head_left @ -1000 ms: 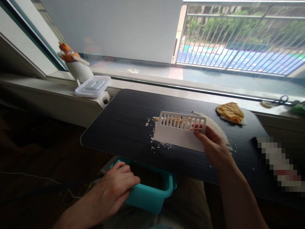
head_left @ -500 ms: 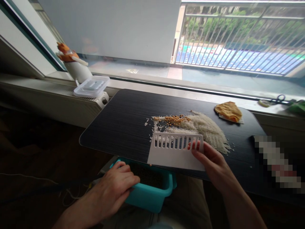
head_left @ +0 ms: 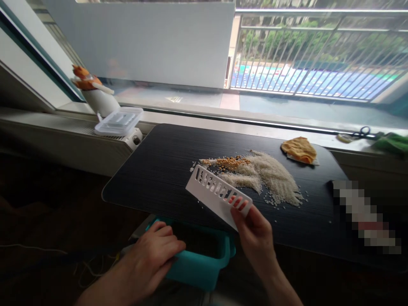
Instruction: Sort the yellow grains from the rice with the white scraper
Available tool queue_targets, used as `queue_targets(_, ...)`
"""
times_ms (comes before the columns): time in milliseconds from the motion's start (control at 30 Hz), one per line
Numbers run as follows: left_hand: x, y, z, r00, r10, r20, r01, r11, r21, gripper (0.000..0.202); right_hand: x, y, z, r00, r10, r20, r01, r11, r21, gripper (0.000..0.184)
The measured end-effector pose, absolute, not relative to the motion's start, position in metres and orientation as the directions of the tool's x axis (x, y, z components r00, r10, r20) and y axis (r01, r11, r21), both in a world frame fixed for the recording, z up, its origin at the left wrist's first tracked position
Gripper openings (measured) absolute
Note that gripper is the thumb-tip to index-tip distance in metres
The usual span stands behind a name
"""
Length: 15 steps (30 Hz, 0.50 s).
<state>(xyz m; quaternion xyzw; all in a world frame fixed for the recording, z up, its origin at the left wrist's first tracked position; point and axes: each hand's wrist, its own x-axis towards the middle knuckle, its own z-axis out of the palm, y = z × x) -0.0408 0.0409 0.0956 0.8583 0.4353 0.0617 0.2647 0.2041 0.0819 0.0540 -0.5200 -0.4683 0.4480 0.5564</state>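
Observation:
My right hand pinches a white slotted plastic scraper by its lower right end and holds it tilted over the front of the black table. Just beyond the scraper lies a pile of white rice with a streak of yellow-brown beans along its far left side. My left hand grips the near left rim of a teal bin held under the table's front edge; dark contents show inside it.
A yellow cloth lies at the table's far right. A clear lidded box and a white figurine stand on the sill at left. Scissors rest on the sill at right. A blurred patch covers the table's right end.
My right hand pulled the scraper off the grain pile toward the table's front edge, then swung it to a slant and moved left. The pile is now uncovered. My left hand stayed on the bin.

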Motion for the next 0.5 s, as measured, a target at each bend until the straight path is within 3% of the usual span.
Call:
queue_targets(100,-0.042,0.039,0.096,0.613,0.783,-0.102,0.715,-0.496,0.493,0.034,0.203,0.083,0.048,0.223,0.97,0.094,0.07,0.081,-0.994,0.023)
queue_targets(333,-0.037,0.039,0.093,0.617,0.776,-0.131,0.707,-0.475,0.524,0.034,0.256,0.084,0.054,0.584,0.804,0.113,0.217,-0.02,-0.976,0.032)
queue_targets(500,-0.031,0.042,0.097,0.645,0.752,-0.136,0.689,-0.495,0.53,0.033,0.282,0.094,0.065,0.644,0.731,0.224,0.351,-0.023,-0.936,0.034)
